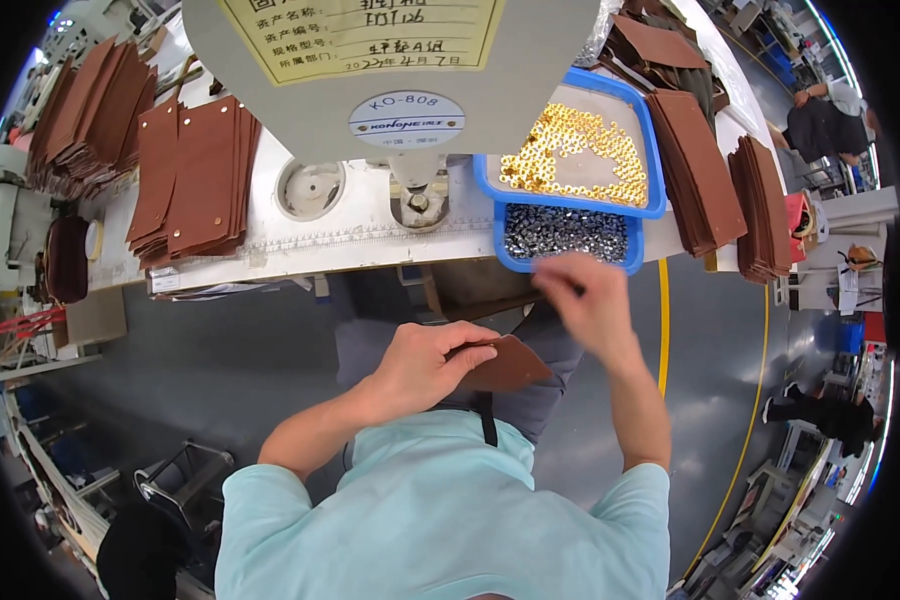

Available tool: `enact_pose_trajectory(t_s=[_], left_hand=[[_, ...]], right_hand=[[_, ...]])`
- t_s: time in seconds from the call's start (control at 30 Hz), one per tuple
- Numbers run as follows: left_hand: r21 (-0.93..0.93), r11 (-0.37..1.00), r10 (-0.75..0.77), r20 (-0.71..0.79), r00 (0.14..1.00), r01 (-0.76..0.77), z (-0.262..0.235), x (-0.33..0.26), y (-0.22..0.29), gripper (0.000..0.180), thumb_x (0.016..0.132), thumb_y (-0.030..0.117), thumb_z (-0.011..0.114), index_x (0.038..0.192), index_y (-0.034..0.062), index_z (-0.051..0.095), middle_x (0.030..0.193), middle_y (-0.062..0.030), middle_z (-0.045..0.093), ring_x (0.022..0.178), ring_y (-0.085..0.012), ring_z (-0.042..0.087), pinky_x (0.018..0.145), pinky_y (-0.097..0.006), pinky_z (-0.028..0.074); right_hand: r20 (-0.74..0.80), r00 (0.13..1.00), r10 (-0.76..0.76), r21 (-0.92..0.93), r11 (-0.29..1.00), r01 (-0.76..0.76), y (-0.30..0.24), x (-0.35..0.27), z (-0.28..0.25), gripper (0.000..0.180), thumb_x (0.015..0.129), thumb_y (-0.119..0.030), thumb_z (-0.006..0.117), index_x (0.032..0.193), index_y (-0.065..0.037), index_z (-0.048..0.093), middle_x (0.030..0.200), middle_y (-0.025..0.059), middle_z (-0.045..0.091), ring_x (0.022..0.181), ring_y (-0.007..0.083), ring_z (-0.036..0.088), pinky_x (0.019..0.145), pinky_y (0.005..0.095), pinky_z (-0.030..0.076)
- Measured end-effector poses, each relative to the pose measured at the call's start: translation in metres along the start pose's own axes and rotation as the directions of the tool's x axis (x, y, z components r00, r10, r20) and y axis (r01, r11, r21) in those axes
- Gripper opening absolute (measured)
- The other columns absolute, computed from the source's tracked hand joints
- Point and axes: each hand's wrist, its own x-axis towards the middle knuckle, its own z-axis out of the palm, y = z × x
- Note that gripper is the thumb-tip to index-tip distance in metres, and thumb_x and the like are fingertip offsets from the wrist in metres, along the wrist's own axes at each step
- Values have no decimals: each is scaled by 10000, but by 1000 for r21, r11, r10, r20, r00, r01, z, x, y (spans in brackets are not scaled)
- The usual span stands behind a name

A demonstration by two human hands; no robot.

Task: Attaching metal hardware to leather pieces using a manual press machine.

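My left hand (417, 360) holds a brown leather piece (510, 366) above my lap, thumb on top and the fingers curled behind its edge. To the right, my right hand (592, 303) is raised just in front of the table edge, slightly blurred. Its fingers are drawn together in a pinch; whatever lies between them is too small to make out. Closest to that hand is a blue tray (501, 242) of small silver metal pieces (565, 230). Partly over it sits a larger blue tray (656, 140) with gold ring-like fittings (615, 150) spread inside.
A pale machine head (305, 115) overhangs the table's middle, its lower tool (420, 200) near the front edge. Stacked leather panels with metal snaps (205, 180) lie left; more brown panels (695, 170) lie right of the trays. A ruler strip (355, 238) follows the table edge.
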Motion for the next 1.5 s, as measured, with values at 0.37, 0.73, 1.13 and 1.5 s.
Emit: enact_pose_trajectory(t_s=[0.37, 0.73, 1.13, 1.5], left_hand=[[412, 675, 681, -28, 731, -613, 10, 5, -14, 293, 730, -9, 775, 1007, 53, 707, 966, -83, 767, 748, -215, 736, 630, -300, 588], [286, 647, 759, -149, 634, -707, 11, 6, -13, 259, 625, -12, 797, 843, 81, 695, 857, -27, 709, 671, -191, 687, 550, -296, 553], [153, 831, 551, -106, 828, -534, 9, -1, -7, 243, 706, -19, 840, 893, 79, 720, 897, -26, 664, 678, -183, 667, 545, -306, 530], [-11, 927, 373, -81, 924, -375, 4, -1, -3, 178, 770, -18, 810, 914, 53, 734, 903, -47, 683, 742, -174, 685, 636, -283, 555]], right_hand=[[-75, 975, -208, -538, 832, 136, 48, 35, -10, 165, 822, -20, 760, 987, -11, 758, 890, 158, 709, 777, 334, 697, 709, 398, 556], [186, 981, 50, 229, 969, -93, -29, -17, -6, 138, 860, -13, 756, 995, -20, 784, 928, 101, 765, 791, 207, 724, 727, 301, 564], [389, 919, 60, 192, 971, -144, -56, -31, -4, 207, 881, -11, 718, 1079, -44, 773, 894, 114, 775, 736, 220, 746, 656, 278, 568], [388, 920, -50, 117, 993, 4, -56, -34, -6, 234, 873, -59, 738, 1105, -45, 759, 879, 120, 765, 715, 250, 744, 638, 298, 575]])
